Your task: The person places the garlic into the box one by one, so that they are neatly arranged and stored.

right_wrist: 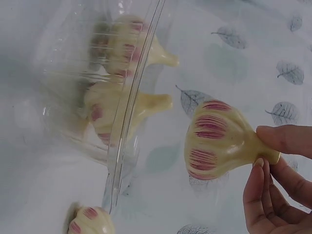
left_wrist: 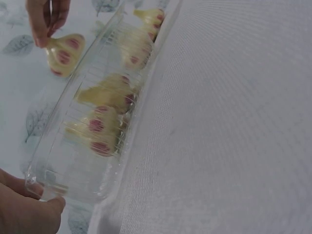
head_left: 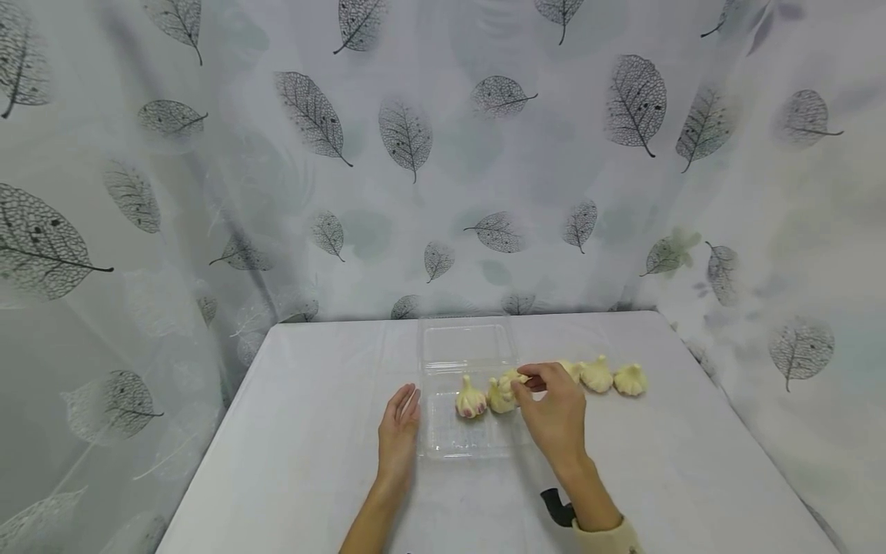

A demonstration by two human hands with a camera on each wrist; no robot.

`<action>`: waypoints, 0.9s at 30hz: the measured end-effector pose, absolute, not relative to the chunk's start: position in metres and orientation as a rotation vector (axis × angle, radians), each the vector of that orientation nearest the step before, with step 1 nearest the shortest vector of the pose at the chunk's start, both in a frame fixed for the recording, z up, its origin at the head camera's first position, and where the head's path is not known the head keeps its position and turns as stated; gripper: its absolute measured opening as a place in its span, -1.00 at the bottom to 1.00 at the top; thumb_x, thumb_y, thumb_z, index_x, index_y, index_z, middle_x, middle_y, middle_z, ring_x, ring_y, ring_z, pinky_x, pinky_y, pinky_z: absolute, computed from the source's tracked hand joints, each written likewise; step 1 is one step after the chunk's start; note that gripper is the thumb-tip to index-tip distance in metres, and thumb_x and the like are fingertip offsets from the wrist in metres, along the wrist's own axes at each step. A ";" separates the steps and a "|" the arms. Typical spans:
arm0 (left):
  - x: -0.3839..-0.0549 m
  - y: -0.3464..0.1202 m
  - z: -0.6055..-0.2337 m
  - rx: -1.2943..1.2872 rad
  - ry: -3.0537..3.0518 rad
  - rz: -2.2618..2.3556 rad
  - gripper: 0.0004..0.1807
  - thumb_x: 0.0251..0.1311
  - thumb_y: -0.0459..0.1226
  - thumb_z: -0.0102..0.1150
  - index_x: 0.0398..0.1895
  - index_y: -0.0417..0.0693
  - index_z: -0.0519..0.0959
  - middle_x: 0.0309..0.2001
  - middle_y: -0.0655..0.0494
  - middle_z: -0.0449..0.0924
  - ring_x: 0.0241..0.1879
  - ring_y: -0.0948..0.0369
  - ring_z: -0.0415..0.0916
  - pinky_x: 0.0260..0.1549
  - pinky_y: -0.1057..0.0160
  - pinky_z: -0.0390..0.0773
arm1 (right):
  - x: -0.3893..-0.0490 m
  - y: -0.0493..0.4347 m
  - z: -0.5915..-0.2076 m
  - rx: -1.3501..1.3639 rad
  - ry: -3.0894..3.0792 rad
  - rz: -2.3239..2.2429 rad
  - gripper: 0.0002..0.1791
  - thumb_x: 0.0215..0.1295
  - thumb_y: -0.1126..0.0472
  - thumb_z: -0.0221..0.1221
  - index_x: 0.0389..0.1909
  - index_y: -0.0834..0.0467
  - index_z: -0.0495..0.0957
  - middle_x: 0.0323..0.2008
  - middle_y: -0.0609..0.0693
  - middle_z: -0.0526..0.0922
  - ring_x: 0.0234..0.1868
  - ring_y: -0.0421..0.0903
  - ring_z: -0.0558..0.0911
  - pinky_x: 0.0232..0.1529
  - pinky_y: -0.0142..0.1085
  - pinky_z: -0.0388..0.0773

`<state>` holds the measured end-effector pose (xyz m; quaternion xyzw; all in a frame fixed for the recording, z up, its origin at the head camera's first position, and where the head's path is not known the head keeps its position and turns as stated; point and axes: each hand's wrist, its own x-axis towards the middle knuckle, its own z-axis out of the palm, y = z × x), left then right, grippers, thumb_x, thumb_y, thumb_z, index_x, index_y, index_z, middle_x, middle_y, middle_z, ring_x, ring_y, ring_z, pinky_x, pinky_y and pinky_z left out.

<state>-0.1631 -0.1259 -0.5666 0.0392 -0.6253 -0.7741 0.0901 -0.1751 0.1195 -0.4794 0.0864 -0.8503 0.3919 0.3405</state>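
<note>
My right hand (head_left: pixel 554 412) pinches a garlic bulb (right_wrist: pixel 214 141) by its stem, thumb on one side and fingertips on the other. The bulb is cream with purple-pink streaks and hangs above the right part of a clear plastic container (head_left: pixel 443 442). Inside the container, a garlic bulb (head_left: pixel 471 400) sits near the middle with another garlic bulb (head_left: pixel 498 398) beside it, partly covered by the held one in the head view. At the container's left side is my left hand (head_left: pixel 398 435); its thumb and a finger grip the rim in the left wrist view.
The container's hinged lid (head_left: pixel 465 344) lies folded back toward the far edge. To the right, several garlic bulbs (head_left: pixel 631 380) stand in a row on the white table (head_left: pixel 311 462), one partly behind my right hand. A leaf-patterned curtain (head_left: pixel 443 154) hangs behind.
</note>
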 end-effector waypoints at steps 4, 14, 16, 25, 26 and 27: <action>-0.163 -0.126 -0.566 0.120 -1.877 -2.292 -0.46 0.58 -0.45 -0.06 0.57 -0.19 0.22 0.58 -0.14 0.20 0.57 -0.01 0.17 0.49 0.26 0.26 | -0.175 0.116 -0.480 0.248 -2.209 1.036 -0.71 0.01 0.40 0.58 -0.23 0.19 0.75 -0.28 0.03 0.70 -0.36 -0.11 0.69 -0.34 -0.19 0.73; -0.164 -0.126 -0.568 0.117 -1.895 -2.276 -0.45 0.58 -0.45 -0.06 0.57 -0.19 0.21 0.58 -0.14 0.21 0.57 -0.03 0.18 0.47 0.26 0.29 | -0.175 0.109 -0.479 0.263 -2.225 1.055 -0.71 0.02 0.38 0.58 -0.23 0.20 0.74 -0.27 0.03 0.70 -0.35 -0.11 0.69 -0.33 -0.11 0.74; -0.165 -0.126 -0.568 0.124 -1.890 -2.275 -0.46 0.58 -0.44 -0.05 0.56 -0.18 0.22 0.57 -0.13 0.22 0.56 -0.02 0.19 0.47 0.27 0.29 | -0.175 0.107 -0.478 0.272 -2.225 1.051 -0.71 0.02 0.38 0.58 -0.23 0.20 0.74 -0.26 0.03 0.70 -0.34 -0.11 0.69 -0.32 -0.11 0.75; -0.163 -0.126 -0.565 0.128 -1.879 -2.287 -0.46 0.59 -0.44 -0.07 0.57 -0.18 0.22 0.58 -0.13 0.21 0.57 0.00 0.18 0.47 0.28 0.27 | -0.176 0.099 -0.479 0.288 -2.240 1.058 -0.71 0.01 0.39 0.58 -0.24 0.19 0.74 -0.27 0.01 0.69 -0.35 -0.14 0.68 -0.33 -0.19 0.75; -0.163 -0.125 -0.565 0.123 -1.880 -2.286 -0.46 0.59 -0.44 -0.07 0.57 -0.18 0.21 0.58 -0.14 0.20 0.57 -0.01 0.17 0.47 0.27 0.27 | -0.176 0.098 -0.480 0.288 -2.240 1.065 -0.71 0.01 0.39 0.58 -0.24 0.19 0.74 -0.27 0.00 0.69 -0.34 -0.15 0.68 -0.32 -0.18 0.75; -0.163 -0.125 -0.565 0.121 -1.881 -2.286 -0.46 0.59 -0.44 -0.08 0.57 -0.18 0.21 0.58 -0.14 0.20 0.57 -0.02 0.17 0.47 0.27 0.27 | -0.176 0.097 -0.480 0.291 -2.240 1.076 -0.72 0.01 0.39 0.58 -0.25 0.19 0.74 -0.27 0.00 0.69 -0.35 -0.14 0.68 -0.32 -0.16 0.76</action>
